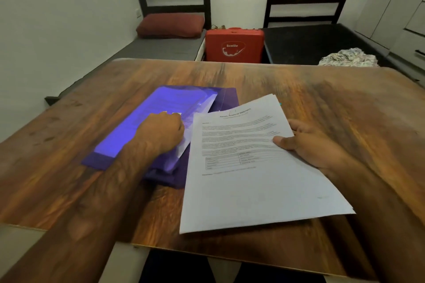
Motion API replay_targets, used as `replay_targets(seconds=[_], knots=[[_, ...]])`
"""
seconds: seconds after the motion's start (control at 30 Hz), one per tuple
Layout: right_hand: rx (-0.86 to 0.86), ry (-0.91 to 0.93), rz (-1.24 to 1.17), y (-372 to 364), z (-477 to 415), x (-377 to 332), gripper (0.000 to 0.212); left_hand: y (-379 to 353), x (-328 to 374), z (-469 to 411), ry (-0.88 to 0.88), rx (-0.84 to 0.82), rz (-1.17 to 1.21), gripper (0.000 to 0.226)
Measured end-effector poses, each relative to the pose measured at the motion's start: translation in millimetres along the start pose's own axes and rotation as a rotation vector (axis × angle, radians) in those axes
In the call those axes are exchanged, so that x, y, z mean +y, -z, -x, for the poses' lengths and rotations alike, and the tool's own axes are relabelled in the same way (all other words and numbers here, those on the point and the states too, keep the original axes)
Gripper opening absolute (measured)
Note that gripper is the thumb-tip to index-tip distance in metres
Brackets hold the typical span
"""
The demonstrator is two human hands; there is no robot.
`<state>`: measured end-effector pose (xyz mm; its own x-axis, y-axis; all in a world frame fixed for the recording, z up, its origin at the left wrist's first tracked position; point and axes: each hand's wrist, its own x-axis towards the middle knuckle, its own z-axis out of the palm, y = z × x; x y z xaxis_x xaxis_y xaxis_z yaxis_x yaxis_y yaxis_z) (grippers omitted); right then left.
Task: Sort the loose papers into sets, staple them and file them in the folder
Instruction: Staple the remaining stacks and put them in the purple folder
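Streaky woodgrain table (322, 103), bit worn. Purple folder (128, 133) with a glossy see-through flap lies flat at about 10 o'clock from me. My left hand (161, 133) sits knuckles-up on its right edge, fingers curled under, can't tell what they've caught. At 1 o'clock, a thin white printed paper set (248, 179) overlaps the folder's corner. My right hand (317, 147) pinches its right edge, thumb on top.

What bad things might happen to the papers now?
1. The right hand holds the papers by one edge only, thumb on top. No staple shows, so they may slide apart.
2. Sheets already stick out of the folder where the left hand grips it. Pushing the new set in might crumple them.
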<state>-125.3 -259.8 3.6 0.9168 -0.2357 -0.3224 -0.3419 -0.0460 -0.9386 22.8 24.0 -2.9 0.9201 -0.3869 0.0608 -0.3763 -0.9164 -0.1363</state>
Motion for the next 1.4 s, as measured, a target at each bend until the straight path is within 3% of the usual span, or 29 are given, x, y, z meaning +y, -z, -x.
replay_targets(seconds=[0.2,0.37,0.5,0.67,0.77,0.87,0.97,1.03,1.13,1.2,1.3,1.4], knots=[[0.032,0.010,0.054,-22.7,-21.2,-28.5,0.023,2.8,-0.8,4.3,0.001,-0.040,0.015,0.024],[0.280,0.041,-0.030,-41.7,-45.6,-41.4,0.026,9.9,-9.4,5.9,0.002,-0.089,0.143,0.025],[0.321,0.063,-0.094,-55.0,-58.0,-28.0,0.029,16.0,-9.8,8.1,0.018,-0.090,0.142,0.027],[0.326,0.085,-0.088,-53.2,-63.8,-13.7,0.028,34.6,-15.1,12.2,0.016,-0.359,0.243,0.004],[0.336,0.116,-0.099,-53.7,-62.0,-11.1,0.029,40.1,-18.3,15.3,0.009,-0.423,0.341,0.008],[0.373,0.144,-0.111,-62.3,-65.7,-9.2,0.030,43.0,-20.6,14.9,-0.002,-0.417,0.355,0.026],[0.394,0.138,-0.140,-78.2,-69.8,-9.4,0.034,44.6,-17.1,17.0,-0.026,-0.346,0.288,0.004],[0.378,0.115,-0.220,-92.5,-70.8,-11.1,0.035,40.9,-9.9,18.1,-0.036,-0.271,0.205,0.014],[0.364,0.147,-0.306,-121.3,-68.6,-16.3,0.033,35.9,0.3,20.1,-0.044,-0.179,0.127,0.012],[0.322,0.149,-0.332,-139.0,-71.2,-17.9,0.039,36.6,8.3,23.3,-0.029,-0.151,0.129,0.010],[0.161,0.041,-0.367,-165.1,-72.6,-26.4,0.022,40.4,21.1,31.5,-0.015,-0.075,0.112,0.010],[0.116,-0.043,-0.388,-187.1,-75.8,-32.7,0.029,39.1,27.9,37.4,0.021,-0.028,0.133,0.012]])
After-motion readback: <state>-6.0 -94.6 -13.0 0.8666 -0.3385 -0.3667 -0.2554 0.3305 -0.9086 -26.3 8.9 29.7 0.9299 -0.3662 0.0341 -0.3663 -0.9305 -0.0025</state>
